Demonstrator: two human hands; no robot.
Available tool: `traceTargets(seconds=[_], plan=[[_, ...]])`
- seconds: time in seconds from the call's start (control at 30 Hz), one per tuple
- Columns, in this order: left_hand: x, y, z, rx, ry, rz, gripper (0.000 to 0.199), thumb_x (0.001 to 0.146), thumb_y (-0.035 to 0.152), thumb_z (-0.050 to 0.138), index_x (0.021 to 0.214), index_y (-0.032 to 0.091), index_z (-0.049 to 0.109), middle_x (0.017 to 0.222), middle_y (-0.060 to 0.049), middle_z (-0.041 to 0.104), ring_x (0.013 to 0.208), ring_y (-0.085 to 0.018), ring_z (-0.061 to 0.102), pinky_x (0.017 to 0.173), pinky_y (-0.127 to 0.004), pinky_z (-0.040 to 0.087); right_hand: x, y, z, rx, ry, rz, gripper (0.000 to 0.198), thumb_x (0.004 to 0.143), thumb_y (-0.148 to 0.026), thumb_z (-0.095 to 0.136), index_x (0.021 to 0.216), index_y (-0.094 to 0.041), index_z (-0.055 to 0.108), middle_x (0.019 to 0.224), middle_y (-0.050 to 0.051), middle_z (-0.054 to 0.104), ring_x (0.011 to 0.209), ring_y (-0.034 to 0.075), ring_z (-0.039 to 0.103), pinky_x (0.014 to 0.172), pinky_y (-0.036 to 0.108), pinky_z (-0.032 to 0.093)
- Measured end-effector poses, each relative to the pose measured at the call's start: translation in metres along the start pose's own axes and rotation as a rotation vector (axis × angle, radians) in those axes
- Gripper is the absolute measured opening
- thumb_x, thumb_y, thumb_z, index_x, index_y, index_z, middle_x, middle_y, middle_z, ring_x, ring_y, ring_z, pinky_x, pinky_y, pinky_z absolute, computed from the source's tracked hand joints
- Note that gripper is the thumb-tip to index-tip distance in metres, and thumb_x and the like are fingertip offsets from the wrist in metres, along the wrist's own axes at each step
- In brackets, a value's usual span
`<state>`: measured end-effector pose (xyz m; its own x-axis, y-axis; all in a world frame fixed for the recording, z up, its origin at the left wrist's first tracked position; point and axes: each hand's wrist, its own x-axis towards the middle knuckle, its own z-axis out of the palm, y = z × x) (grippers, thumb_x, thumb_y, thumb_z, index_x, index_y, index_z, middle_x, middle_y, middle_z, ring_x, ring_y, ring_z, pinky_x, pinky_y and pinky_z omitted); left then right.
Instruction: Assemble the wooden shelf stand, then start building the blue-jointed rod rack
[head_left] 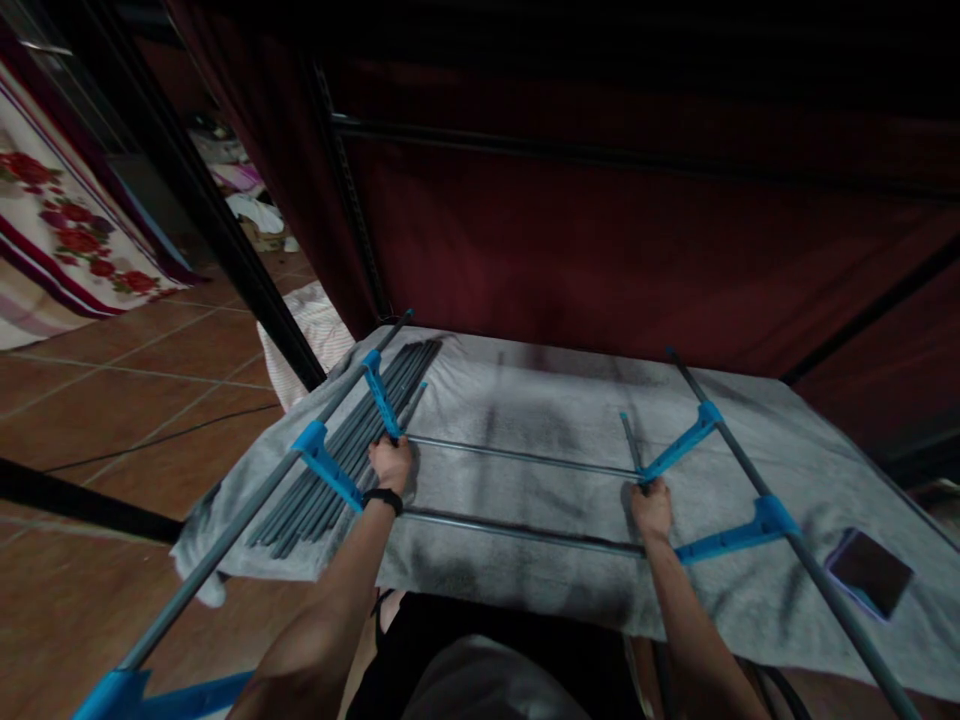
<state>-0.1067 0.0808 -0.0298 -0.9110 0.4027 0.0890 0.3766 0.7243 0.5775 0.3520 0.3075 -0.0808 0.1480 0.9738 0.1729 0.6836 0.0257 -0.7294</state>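
A frame of grey metal tubes and blue plastic brackets lies across the cloth-covered table. My left hand [391, 465], with a black band at the wrist, is closed around the lower end of the far left blue bracket [381, 395], where a thin crossbar [517, 456] meets it. At the crossbar's other end, my right hand [651, 508] grips the inner end of the far right blue bracket [682, 440]. A nearer crossbar [517, 532] runs between the near left bracket [328, 468] and the near right bracket [735, 540]. My fingertips are partly hidden.
Several loose grey tubes [337, 455] lie bundled under the left side of the frame. A dark phone [870, 572] rests on the grey cloth [555, 390] at right. Black metal posts [225, 230] and a dark red curtain [585, 260] stand around the table.
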Motion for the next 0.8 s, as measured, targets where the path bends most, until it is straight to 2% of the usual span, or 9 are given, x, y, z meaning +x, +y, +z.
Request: traceTargets(seconds=[0.1,0.17,0.23,0.27,0.37,0.43,0.57,0.67,0.8], plan=[[-0.023,0.004,-0.004,-0.050,0.069,-0.030,0.054,0.089,0.031,0.053,0.136,0.004,0.046,0.130,-0.026,0.052,0.124,-0.033,0.050,0.101,-0.046,0.041,-0.018,-0.005,-0.005,0.025,0.055,-0.029,0.061,0.071,-0.038,0.054,0.125,-0.011,0.049,0.120,0.022,0.055,0.117,0.036,0.052,0.099,0.047,0.043],[-0.047,0.006,-0.006,-0.104,0.059,0.062,0.055,0.090,0.031,0.053,0.140,0.009,0.044,0.139,-0.024,0.048,0.130,-0.031,0.047,0.106,-0.046,0.041,-0.041,-0.006,-0.010,0.047,0.075,-0.130,0.062,0.075,-0.037,0.052,0.131,-0.011,0.048,0.132,0.022,0.049,0.127,0.036,0.047,0.106,0.049,0.039],[-0.073,0.006,-0.009,-0.175,-0.049,0.207,0.039,0.092,0.030,0.049,0.127,0.014,0.058,0.130,-0.016,0.059,0.120,-0.027,0.057,0.101,-0.041,0.047,-0.069,-0.006,-0.016,0.075,0.044,-0.260,0.056,0.080,-0.036,0.047,0.132,-0.016,0.050,0.137,0.019,0.047,0.131,0.033,0.044,0.109,0.049,0.037],[-0.086,0.006,-0.010,-0.213,-0.146,0.284,0.032,0.094,0.032,0.047,0.117,0.017,0.065,0.119,-0.012,0.066,0.111,-0.025,0.063,0.096,-0.038,0.050,-0.084,-0.007,-0.019,0.082,0.025,-0.311,0.053,0.082,-0.035,0.045,0.131,-0.017,0.052,0.138,0.018,0.048,0.132,0.032,0.044,0.110,0.050,0.037],[-0.119,0.006,-0.016,-0.239,-0.449,0.507,0.035,0.098,0.039,0.040,0.100,0.022,0.070,0.097,-0.008,0.074,0.091,-0.023,0.069,0.084,-0.035,0.054,-0.120,-0.008,-0.027,0.086,-0.009,-0.408,0.045,0.086,-0.032,0.042,0.127,-0.019,0.057,0.133,0.016,0.053,0.130,0.030,0.047,0.109,0.051,0.039],[-0.132,0.008,-0.022,-0.150,-0.528,0.656,0.036,0.099,0.042,0.039,0.094,0.025,0.070,0.094,-0.007,0.074,0.090,-0.023,0.069,0.083,-0.036,0.052,-0.132,-0.010,-0.032,0.085,-0.014,-0.435,0.041,0.087,-0.030,0.041,0.123,-0.020,0.058,0.127,0.015,0.057,0.126,0.029,0.050,0.107,0.051,0.040],[-0.139,0.012,-0.032,0.017,-0.530,0.821,0.040,0.100,0.043,0.037,0.082,0.026,0.068,0.091,-0.009,0.071,0.091,-0.023,0.067,0.083,-0.036,0.051,-0.135,-0.008,-0.047,0.074,0.024,-0.400,0.035,0.087,-0.031,0.042,0.115,-0.021,0.060,0.118,0.014,0.060,0.117,0.029,0.053,0.102,0.050,0.041],[-0.133,0.007,-0.033,0.093,-0.516,0.847,0.041,0.100,0.046,0.038,0.083,0.024,0.068,0.089,-0.009,0.071,0.092,-0.025,0.067,0.084,-0.038,0.051,-0.132,-0.003,-0.058,0.064,0.110,-0.282,0.031,0.085,-0.033,0.043,0.109,-0.019,0.058,0.109,0.015,0.060,0.112,0.032,0.053,0.100,0.052,0.040],[-0.121,-0.011,-0.033,0.181,-0.378,0.804,0.041,0.100,0.045,0.038,0.086,0.023,0.071,0.093,-0.010,0.073,0.092,-0.027,0.068,0.088,-0.042,0.051,-0.133,0.006,-0.065,0.089,0.200,-0.132,0.025,0.083,-0.037,0.047,0.098,-0.019,0.054,0.097,0.013,0.059,0.103,0.032,0.055,0.096,0.050,0.041]])
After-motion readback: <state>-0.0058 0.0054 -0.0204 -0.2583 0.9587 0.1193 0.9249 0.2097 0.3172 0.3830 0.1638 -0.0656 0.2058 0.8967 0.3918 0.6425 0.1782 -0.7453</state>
